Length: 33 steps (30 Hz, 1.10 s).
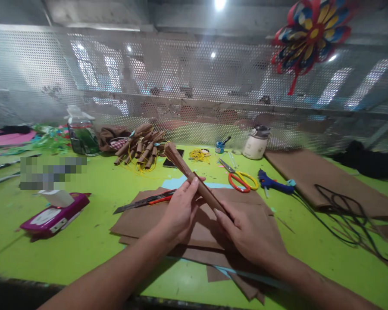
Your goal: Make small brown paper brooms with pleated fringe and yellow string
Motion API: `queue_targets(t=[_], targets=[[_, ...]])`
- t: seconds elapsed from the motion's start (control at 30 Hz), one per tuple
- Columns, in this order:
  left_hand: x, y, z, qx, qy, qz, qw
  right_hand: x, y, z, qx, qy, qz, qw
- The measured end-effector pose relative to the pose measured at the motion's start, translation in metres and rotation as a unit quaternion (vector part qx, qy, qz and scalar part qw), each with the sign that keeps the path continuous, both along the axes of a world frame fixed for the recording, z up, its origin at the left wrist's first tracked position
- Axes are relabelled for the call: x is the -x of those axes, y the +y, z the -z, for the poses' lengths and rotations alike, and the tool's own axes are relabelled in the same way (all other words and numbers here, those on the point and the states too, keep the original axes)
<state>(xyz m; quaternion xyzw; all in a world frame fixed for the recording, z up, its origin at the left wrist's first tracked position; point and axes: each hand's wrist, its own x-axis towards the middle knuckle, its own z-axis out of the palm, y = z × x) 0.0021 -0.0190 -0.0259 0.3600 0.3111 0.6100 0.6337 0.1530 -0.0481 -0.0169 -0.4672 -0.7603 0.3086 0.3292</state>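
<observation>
Both hands hold a rolled brown paper piece [210, 192] at a slant above the table, its upper end pleated and gathered like a small broom. My left hand [184, 206] is closed round its middle, thumb on top. My right hand [237, 228] grips the lower end of the roll between thumb and fingers. Beneath both hands lies a stack of brown paper sheets [142, 219], with light blue paper showing at its edges. A utility knife [145, 201] with a black and red handle rests on the stack, left of my left hand.
Finished-looking brown paper rolls [142, 148] with yellow string lie at the back left. Scissors [241, 177], a blue glue gun [273, 183] with a black cord and folded brown paper [330, 176] are on the right. A purple power strip [56, 215] sits at left; a jar [82, 133] stands behind.
</observation>
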Motion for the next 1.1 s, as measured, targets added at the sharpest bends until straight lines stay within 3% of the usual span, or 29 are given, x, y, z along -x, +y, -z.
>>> queue_targets(t=[0.13,0.4,0.7,1.1], targets=[[-0.001,-0.003,-0.005,-0.002,0.006,-0.007,1.0,-0.004,0.001,0.001,-0.013,0.003,0.009,1.0],[0.001,-0.006,-0.012,-0.032,0.011,0.024,0.999,-0.016,0.01,0.005,0.05,0.069,0.04,0.996],[0.001,-0.012,-0.015,-0.032,0.026,0.039,0.998,-0.02,0.009,0.017,0.068,0.106,0.022,0.992],[0.002,-0.006,-0.009,-0.037,0.012,0.066,0.997,-0.025,0.021,0.024,0.17,0.205,0.008,0.964]])
